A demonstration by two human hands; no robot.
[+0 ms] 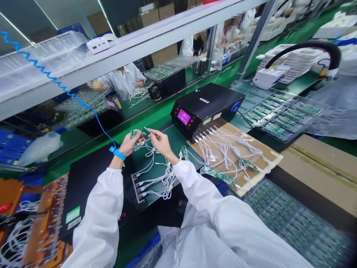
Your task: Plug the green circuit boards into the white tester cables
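Observation:
My left hand [127,145], with a blue wrist strap [118,153] around the wrist, is closed on a green circuit board [135,134]. Close beside it, my right hand [161,143] pinches a thin white cable [147,130] near its end, next to the board. Whether the cable's plug touches the board is too small to tell. Below both hands, a bundle of white cables [168,180] runs from a black box [95,178] on the left. More green boards [223,177] lie to the right among white cables [224,152].
A black tester with a lit pink screen [184,116] stands beyond the cardboard sheet [198,149]. Clear trays of boards [279,111] sit at right. A metal shelf beam [134,52] crosses overhead, and a coiled blue cord [60,86] hangs at left. Co-workers in white sit beyond.

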